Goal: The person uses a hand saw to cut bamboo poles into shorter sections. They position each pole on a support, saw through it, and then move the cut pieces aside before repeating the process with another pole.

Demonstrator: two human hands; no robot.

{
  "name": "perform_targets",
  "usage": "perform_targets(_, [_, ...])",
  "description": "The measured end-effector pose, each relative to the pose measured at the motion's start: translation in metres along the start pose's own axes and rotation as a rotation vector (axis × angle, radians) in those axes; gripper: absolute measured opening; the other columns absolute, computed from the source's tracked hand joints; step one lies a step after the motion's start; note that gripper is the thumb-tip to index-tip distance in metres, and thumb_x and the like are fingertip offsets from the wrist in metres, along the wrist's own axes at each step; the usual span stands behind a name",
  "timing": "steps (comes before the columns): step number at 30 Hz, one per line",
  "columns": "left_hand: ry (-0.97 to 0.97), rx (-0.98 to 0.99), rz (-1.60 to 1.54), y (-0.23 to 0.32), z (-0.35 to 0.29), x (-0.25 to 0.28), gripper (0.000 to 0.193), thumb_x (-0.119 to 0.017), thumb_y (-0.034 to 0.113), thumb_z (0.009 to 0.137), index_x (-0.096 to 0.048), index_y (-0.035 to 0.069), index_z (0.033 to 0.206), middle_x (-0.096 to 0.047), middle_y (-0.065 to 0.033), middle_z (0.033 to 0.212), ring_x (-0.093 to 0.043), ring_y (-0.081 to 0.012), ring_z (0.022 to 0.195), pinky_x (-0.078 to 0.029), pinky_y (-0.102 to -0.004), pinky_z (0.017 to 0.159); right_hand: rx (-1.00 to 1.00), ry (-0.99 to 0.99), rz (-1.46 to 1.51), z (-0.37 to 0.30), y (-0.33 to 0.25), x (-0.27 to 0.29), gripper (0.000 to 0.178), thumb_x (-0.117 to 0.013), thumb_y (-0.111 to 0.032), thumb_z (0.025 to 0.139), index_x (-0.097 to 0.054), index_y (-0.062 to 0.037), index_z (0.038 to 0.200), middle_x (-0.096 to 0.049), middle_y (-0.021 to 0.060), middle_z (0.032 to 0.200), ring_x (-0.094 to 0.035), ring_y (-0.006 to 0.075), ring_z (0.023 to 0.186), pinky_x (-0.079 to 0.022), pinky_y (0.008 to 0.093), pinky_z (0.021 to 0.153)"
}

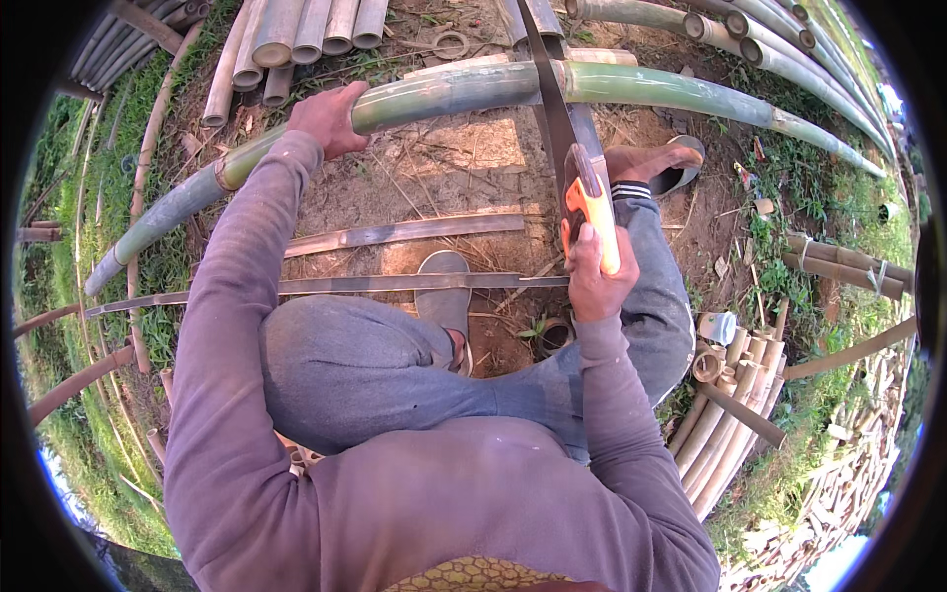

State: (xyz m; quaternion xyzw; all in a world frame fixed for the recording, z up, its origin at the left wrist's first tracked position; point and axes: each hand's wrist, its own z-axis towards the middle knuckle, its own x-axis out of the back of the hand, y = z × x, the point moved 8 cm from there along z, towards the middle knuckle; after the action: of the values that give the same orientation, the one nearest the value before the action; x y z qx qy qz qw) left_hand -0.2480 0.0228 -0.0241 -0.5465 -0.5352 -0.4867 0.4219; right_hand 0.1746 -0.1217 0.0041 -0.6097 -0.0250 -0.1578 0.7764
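Observation:
A long green bamboo pole (449, 91) lies crosswise in front of me. My left hand (330, 120) is wrapped round it, left of the middle. My right hand (602, 278) grips the orange handle of a handsaw (594, 212), whose blade points away from me and crosses the pole near a joint. How deep the blade sits in the bamboo, if at all, I cannot tell. Below the blade, a flat support (582, 123) runs under the pole. Split bamboo strips (414, 232) lie between the pole and my legs.
Cut bamboo lengths (306, 35) lie at the far left, and long poles (681, 25) at the far right. A bundle of short bamboo pieces (725, 424) lies by my right leg, near a white cup (717, 327). My sandalled feet rest on bare soil (335, 187).

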Motion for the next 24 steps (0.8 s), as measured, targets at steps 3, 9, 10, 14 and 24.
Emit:
perform_targets(3, [0.015,-0.013,-0.02,0.011,-0.009,-0.004,0.075,-0.085,0.036,0.075,-0.056,0.021,0.142,-0.072,-0.0095,0.128,-0.072,-0.0366,0.116,-0.059,-0.0499,0.097,-0.02,0.026,0.073,-0.053,0.009,0.025,0.026,-0.067,-0.023,0.11,-0.062,0.001,0.102,-0.061,0.0026,0.069,-0.054,0.0069,0.054,-0.047,0.0248,0.05])
perform_targets(9, [0.084,-0.012,-0.01,0.016,0.005,-0.004,0.072,-0.085,0.035,0.078,-0.056,0.021,0.143,-0.072,-0.0088,0.127,-0.072,-0.0355,0.116,-0.059,-0.0496,0.096,0.012,0.018,0.073,0.076,0.002,-0.039,0.023,-0.07,-0.02,0.109,-0.063,-0.0035,0.094,-0.058,-0.0021,0.066,-0.053,0.0063,0.051,-0.044,0.0229,0.048])
perform_targets(10, [0.089,-0.008,0.008,0.009,0.007,0.005,0.072,-0.085,0.035,0.078,-0.056,0.021,0.142,-0.072,-0.0087,0.127,-0.072,-0.0356,0.116,-0.059,-0.0495,0.096,0.025,0.025,0.055,0.074,0.003,-0.044,0.023,-0.07,-0.019,0.109,-0.063,-0.0036,0.094,-0.059,-0.0021,0.066,-0.053,0.0064,0.051,-0.044,0.0229,0.048])
perform_targets(14, [0.112,-0.015,-0.002,0.0,0.007,0.01,0.072,-0.087,0.033,0.077,-0.056,0.021,0.141,-0.072,-0.0082,0.127,-0.072,-0.0349,0.115,-0.059,-0.0493,0.096,-0.058,0.024,0.111,-0.017,0.01,0.003,0.02,-0.069,-0.018,0.108,-0.063,-0.001,0.098,-0.063,0.0017,0.07,-0.056,0.0066,0.054,-0.046,0.0244,0.049])
perform_targets(24, [0.151,-0.034,0.023,0.013,-0.007,-0.004,0.073,-0.087,0.034,0.077,-0.055,0.02,0.142,-0.072,-0.0089,0.124,-0.072,-0.0356,0.113,-0.06,-0.0487,0.094,-0.027,0.013,0.056,0.029,-0.004,-0.013,0.022,-0.068,-0.021,0.11,-0.064,-0.0025,0.099,-0.061,-0.0007,0.069,-0.055,0.0058,0.055,-0.045,0.0238,0.05])
